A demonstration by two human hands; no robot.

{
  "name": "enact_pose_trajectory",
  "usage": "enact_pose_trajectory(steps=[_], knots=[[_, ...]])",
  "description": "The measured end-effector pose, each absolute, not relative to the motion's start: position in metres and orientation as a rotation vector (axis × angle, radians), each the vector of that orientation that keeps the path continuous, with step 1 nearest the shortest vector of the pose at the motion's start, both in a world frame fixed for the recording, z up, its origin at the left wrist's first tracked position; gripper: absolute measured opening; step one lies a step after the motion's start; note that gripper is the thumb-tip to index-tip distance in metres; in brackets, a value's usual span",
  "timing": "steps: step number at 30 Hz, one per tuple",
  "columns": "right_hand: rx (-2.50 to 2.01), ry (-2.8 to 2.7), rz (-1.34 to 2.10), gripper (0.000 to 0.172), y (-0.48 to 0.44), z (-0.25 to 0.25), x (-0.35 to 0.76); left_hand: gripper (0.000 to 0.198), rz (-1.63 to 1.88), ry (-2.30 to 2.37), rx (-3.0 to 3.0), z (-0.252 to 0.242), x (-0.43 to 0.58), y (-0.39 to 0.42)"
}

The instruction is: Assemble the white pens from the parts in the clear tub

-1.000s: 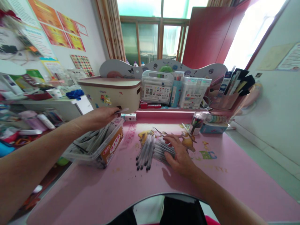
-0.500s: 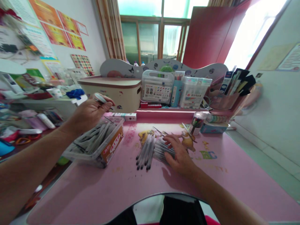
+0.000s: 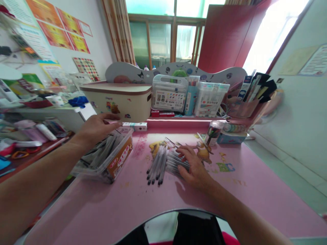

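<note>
My left hand (image 3: 95,131) hovers over the near end of a clear plastic box (image 3: 112,168) with an orange label. Its thumb and forefinger are apart, and nothing shows between them. Slim grey pens (image 3: 106,149) fill that box, partly covered by the hand. On the pink desk, a bundle of clear pens (image 3: 157,163) with black ends lies fanned toward me. My right hand (image 3: 192,166) rests with its fingers spread on a second bunch of clear pens (image 3: 175,161) just to the right, hiding some of their ends.
A round jar (image 3: 214,131) of pens and a blue box (image 3: 232,137) stand at the desk's right rear. A lidded cream bin (image 3: 135,105), a clear marker case (image 3: 170,95) and a pen holder (image 3: 241,107) line the rear shelf. Clutter fills the left side.
The white-ended pen is gone from my left hand, which has lowered toward the clear box and loosened its fingers. My right hand stays on the pens. The view has shifted slightly.
</note>
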State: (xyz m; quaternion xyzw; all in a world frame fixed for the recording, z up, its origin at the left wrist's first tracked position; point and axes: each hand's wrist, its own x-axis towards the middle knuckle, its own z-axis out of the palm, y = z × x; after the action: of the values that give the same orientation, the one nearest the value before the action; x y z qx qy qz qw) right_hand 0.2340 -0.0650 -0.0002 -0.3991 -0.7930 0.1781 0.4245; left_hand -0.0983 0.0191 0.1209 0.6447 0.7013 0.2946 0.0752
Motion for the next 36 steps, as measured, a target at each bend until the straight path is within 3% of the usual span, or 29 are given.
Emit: enact_pose_trajectory(steps=[8, 11, 15, 20, 27, 30, 36], knots=[[-1.022, -1.956, 0.419, 0.05, -0.062, -0.001, 0.237, 0.025, 0.902, 2.124, 2.25, 0.129, -0.097, 0.002], [-1.098, -1.832, 0.36, 0.037, -0.057, 0.004, 0.242, 0.026, 1.138, 2.069, 2.465, 0.129, -0.086, -0.017], [-1.259, -1.739, 0.222, 0.015, -0.045, 0.008, 0.254, 0.018, 1.247, 1.658, 2.598, 0.117, -0.044, -0.055], [-1.458, -1.963, 0.108, 0.011, -0.032, 0.001, 0.266, 0.018, 0.876, 1.389, 2.451, 0.077, 0.011, -0.069], [-1.47, -2.071, 0.11, 0.011, -0.03, -0.01, 0.266, 0.019, 0.198, 1.729, 2.264, 0.026, 0.018, -0.018], [-1.455, -2.049, 0.134, 0.01, -0.034, -0.009, 0.261, 0.011, 0.157, 1.756, 2.197, 0.013, 0.011, -0.004], [-1.455, -2.077, 0.174, 0.011, -0.04, -0.006, 0.256, 0.017, 0.215, 1.776, 2.102, 0.004, 0.007, -0.001]])
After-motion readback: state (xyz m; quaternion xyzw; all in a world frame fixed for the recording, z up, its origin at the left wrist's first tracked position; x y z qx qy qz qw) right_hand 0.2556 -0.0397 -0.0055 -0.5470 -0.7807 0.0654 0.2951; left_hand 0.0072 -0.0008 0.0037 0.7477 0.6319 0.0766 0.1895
